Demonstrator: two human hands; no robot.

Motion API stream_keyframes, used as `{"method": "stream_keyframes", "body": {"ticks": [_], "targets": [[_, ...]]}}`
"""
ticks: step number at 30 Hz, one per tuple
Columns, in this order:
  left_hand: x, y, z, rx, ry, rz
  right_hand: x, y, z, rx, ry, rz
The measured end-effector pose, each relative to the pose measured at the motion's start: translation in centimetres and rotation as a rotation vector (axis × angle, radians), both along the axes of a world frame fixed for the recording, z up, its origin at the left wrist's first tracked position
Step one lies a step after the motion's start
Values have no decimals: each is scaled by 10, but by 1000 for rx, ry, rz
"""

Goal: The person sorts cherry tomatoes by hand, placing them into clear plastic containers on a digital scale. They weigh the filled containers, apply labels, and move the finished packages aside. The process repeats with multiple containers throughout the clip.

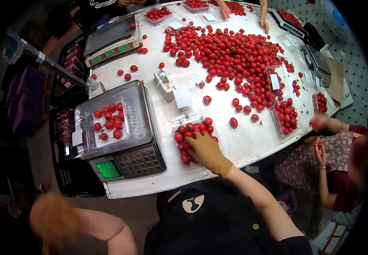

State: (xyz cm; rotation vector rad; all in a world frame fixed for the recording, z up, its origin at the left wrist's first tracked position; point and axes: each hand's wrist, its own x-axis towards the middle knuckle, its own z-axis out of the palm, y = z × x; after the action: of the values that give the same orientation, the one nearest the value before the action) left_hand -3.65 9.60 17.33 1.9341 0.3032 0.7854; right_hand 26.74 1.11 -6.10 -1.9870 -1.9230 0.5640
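Right hand (205, 148), gloved tan, pressing flat onto cherry tomatoes (189, 129) in open clear clamshell tray (179, 149) at near edge of white table (243, 144); fingers spread, gripping nothing; left hand (54, 219), gloved, blurring low at left off the table, grip impossible to tell; scale (126, 159) just left of tray, carrying second clear tray (126, 112) of tomatoes; loose tomato heap (230, 51) lying farther back.
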Motion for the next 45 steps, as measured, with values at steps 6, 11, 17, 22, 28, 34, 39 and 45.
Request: {"method": "stream_keyframes", "body": {"ticks": [6,11,17,22,28,34,39,45], "targets": [[57,-43,-65,-251,262,77,-7,17,-29,-134,-172,4],[114,-25,-184,-467,665,66,1,20,-6,-160,12,0],[152,-62,-260,100,754,229,79,2,18,-438,1147,-199],[172,-73,-271,204,802,324,103,-38,2,-223,1778,-207],[190,-66,-262,189,975,297,93,-56,-8,-297,1383,-466],[201,-58,-267,224,1016,272,43,-52,-11,-123,104,-221],[202,-55,-259,202,985,262,29,-48,-21,-163,-85,-234],[198,-53,-272,209,957,331,76,-65,-50,54,637,-318]]}}
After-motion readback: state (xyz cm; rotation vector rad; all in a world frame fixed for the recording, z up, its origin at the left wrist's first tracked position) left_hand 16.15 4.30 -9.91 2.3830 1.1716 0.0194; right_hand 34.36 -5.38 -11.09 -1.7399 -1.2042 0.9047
